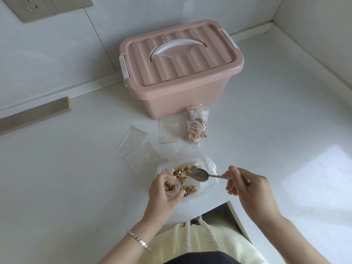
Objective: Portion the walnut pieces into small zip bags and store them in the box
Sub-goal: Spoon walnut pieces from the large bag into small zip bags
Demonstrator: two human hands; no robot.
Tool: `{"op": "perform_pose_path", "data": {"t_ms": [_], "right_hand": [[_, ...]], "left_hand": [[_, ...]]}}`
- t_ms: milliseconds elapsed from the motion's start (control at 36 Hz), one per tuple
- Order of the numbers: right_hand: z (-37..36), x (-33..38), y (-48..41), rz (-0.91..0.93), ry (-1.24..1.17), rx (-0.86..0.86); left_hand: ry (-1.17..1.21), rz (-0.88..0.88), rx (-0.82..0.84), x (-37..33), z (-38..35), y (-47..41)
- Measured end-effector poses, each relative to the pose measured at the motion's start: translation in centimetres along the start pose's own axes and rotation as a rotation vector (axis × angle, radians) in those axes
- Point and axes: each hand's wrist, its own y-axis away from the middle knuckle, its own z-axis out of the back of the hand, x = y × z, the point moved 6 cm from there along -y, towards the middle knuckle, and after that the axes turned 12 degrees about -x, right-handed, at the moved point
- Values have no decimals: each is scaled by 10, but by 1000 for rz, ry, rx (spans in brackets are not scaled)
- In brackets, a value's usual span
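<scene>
At the left, two empty bags [133,141] are lying flat, waiting their turn; our left hand [163,189] is curling its fingers round a small bag [172,188], keeping its mouth open and turned upward, we judge so that pieces can drop straight in; it is already holding some. Just to its right the walnuts [187,176] are sitting in a big bag [207,162] spread open, kept near so each carry is short; the spoon [200,176] is hovering over them, its bowl looking empty; our right hand [247,187] is pinching its handle. Farther off, two filled bags [197,128] are lying just in front of the box [181,103]; its lid [171,60] is closed, and we judge it is standing in the way of storing.
</scene>
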Motion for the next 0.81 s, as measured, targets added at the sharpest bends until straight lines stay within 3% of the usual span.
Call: {"op": "perform_pose_path", "data": {"t_ms": [194,556,667,806], "right_hand": [[-12,-39,10,-115,135,101],[-36,-88,24,-781,-286,45],[-29,-94,24,-847,-352,17],[-12,-87,15,-783,-367,-3]], "left_hand": [[27,3,24,1,1,1],[37,0,-3,-2,0,2],[37,5,13,-1,0,1],[15,17,21,1,-1,2]]}}
